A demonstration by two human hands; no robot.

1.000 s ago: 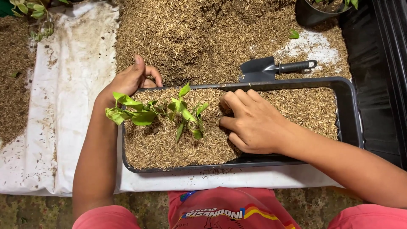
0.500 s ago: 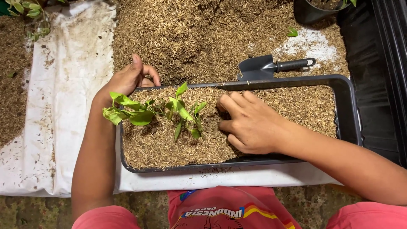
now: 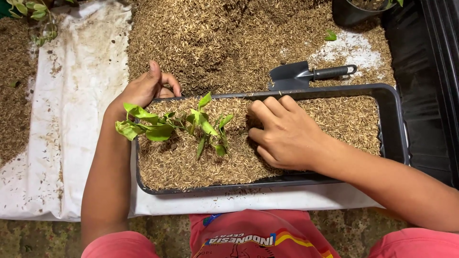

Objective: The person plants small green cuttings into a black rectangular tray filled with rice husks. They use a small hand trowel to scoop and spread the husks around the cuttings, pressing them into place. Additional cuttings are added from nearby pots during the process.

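Hands barely moved | right hand (image 3: 287, 136) flat on husks (image 3: 191, 165) | left hand (image 3: 143, 91) cupping tray (image 3: 397, 124) corner

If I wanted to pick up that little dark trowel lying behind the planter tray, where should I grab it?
Probably by the handle, coming from the right. The trowel lies flat on the husk pile, handle pointing right and free of anything, while its blade sits close against the tray's rim, behind the right hand.
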